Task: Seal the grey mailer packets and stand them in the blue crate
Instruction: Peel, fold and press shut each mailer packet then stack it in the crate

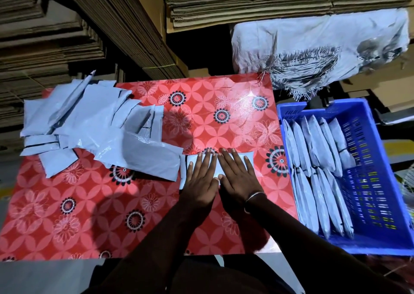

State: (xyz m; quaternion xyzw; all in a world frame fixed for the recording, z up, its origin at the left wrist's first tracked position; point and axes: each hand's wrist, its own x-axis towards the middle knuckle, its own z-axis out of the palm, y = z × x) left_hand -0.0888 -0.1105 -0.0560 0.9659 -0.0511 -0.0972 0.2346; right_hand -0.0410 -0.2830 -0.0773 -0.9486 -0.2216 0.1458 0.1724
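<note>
A grey mailer packet lies flat on the red flowered table, near its middle right. My left hand and my right hand both press flat on this packet, palms down, fingers spread, side by side. They hide most of it. A loose heap of grey packets covers the table's far left. The blue crate stands to the right of the table. Several grey packets stand on edge in two rows along the crate's left side.
Stacks of flat cardboard rise behind the table and at the left. A frayed white woven sack lies beyond the crate. The right half of the crate holds nothing. A bangle sits on my right wrist.
</note>
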